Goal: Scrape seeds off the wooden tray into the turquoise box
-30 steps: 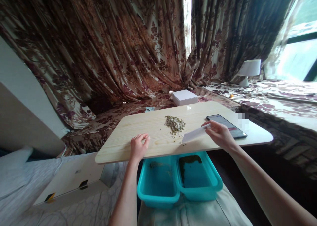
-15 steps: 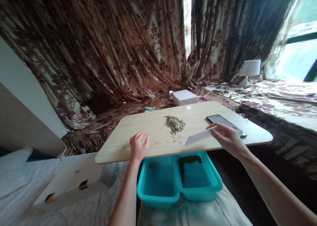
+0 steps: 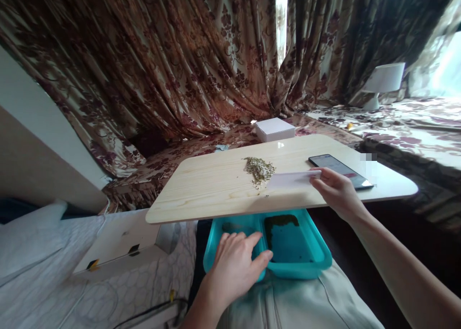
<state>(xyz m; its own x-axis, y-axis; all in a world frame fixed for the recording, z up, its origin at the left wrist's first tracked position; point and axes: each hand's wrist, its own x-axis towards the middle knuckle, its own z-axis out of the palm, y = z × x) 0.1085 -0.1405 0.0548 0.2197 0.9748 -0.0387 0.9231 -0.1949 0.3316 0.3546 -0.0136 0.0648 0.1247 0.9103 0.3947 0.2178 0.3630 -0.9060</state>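
A white card or stiff piece of paper (image 3: 293, 179) is pinched in my right hand (image 3: 334, 189), its far end beside a heap of small green and pale seeds or beans (image 3: 259, 169). The heap lies on a light wooden tabletop (image 3: 201, 185). My left hand (image 3: 239, 257) is over the left part of a turquoise two-compartment tub (image 3: 326, 258), fingers apart and holding nothing. Dark green grains (image 3: 283, 219) lie along the edges of the tub's right compartment. My left hand hides much of the left compartment. The tub rests on my lap.
A phone (image 3: 340, 170) lies on the table just beyond my right hand. Behind the table stands a white box (image 3: 275, 130). A larger white carton (image 3: 118, 242) sits on the bed at left. A lamp (image 3: 386, 79) stands at the back right.
My left hand has come off the tabletop, down and right over the tub. My right hand has brought the card's end closer to the heap. The view has shifted slightly.
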